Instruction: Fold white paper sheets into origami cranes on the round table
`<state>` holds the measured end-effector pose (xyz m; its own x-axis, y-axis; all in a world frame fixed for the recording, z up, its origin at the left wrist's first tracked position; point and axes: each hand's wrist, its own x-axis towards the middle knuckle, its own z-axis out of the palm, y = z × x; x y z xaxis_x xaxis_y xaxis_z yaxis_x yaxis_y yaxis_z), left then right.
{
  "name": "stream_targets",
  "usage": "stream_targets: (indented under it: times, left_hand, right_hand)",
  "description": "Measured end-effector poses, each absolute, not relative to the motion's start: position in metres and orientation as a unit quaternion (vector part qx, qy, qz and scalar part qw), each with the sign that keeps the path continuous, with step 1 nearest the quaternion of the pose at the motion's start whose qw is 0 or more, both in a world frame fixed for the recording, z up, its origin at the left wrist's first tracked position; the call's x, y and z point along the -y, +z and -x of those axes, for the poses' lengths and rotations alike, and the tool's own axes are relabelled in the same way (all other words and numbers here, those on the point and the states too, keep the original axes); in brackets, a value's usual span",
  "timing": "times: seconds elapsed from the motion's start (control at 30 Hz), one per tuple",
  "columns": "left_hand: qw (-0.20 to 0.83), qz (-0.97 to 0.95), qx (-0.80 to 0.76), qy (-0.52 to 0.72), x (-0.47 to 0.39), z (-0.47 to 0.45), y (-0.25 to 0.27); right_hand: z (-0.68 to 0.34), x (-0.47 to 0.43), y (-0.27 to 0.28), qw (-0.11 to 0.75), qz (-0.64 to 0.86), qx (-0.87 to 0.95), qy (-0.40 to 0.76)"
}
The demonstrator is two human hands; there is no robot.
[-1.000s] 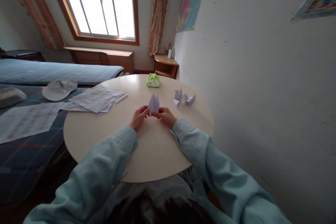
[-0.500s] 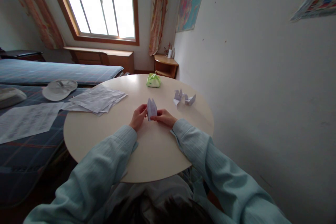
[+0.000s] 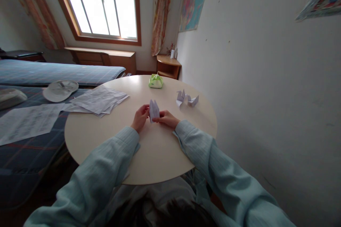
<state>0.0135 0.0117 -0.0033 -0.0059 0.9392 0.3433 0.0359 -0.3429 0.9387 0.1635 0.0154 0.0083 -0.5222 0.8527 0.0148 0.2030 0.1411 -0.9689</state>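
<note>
A folded piece of white paper with two upright points stands between my hands, over the middle of the round table. My left hand is closed on its left edge. On the lower right side, my right hand pinches the same paper with thumb and fingers. Beyond my right hand, two folded paper birds sit side by side on the table. The undersides of the fingers are partly hidden.
Loose paper sheets lie across the table's left edge and onto the plaid bed, where a white cap rests. A green tissue pack is at the table's far side. The wall runs close along the right.
</note>
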Motion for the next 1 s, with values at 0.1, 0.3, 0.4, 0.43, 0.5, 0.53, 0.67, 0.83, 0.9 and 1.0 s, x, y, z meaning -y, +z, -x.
stream_targets:
  times: [0.1, 0.3, 0.4, 0.43, 0.5, 0.53, 0.67, 0.83, 0.9, 1.0]
  left_hand:
    - [0.4, -0.572, -0.415, 0.583, -0.0101, -0.0139, -0.0023]
    - [0.427, -0.564, -0.398, 0.584, -0.005, -0.0151, 0.0012]
    - [0.425, -0.565, -0.402, 0.582, -0.0042, -0.0151, 0.0025]
    - [0.422, -0.566, -0.404, 0.582, -0.0043, -0.0149, 0.0027]
    - [0.413, -0.569, -0.411, 0.581, -0.0049, -0.0144, 0.0027]
    - [0.407, -0.57, -0.415, 0.58, -0.0053, -0.0142, 0.0026]
    - [0.392, -0.573, -0.428, 0.578, -0.0068, -0.0136, 0.0019]
    - [0.379, -0.576, -0.432, 0.581, -0.0067, -0.0134, 0.0019]
    - [0.375, -0.575, -0.431, 0.586, -0.0064, -0.0133, 0.0021]
    - [0.369, -0.573, -0.434, 0.59, -0.0071, -0.0131, 0.0015]
  right_hand:
    - [-0.1632, -0.0155, 0.0085, 0.301, 0.381, 0.693, 0.532]
    - [-0.1633, -0.0159, 0.0072, 0.301, 0.376, 0.702, 0.525]
    - [-0.1634, -0.0158, 0.0066, 0.301, 0.373, 0.702, 0.527]
    - [-0.1634, -0.0158, 0.0064, 0.302, 0.373, 0.701, 0.528]
    - [-0.1633, -0.0159, 0.0059, 0.302, 0.376, 0.698, 0.53]
    - [-0.1633, -0.0161, 0.0056, 0.301, 0.378, 0.697, 0.53]
    - [-0.1636, -0.0172, 0.0045, 0.3, 0.379, 0.699, 0.528]
    - [-0.1638, -0.0174, 0.0051, 0.296, 0.379, 0.7, 0.528]
    - [-0.1637, -0.017, 0.0057, 0.294, 0.381, 0.7, 0.527]
    - [-0.1639, -0.0167, 0.0061, 0.291, 0.382, 0.704, 0.523]
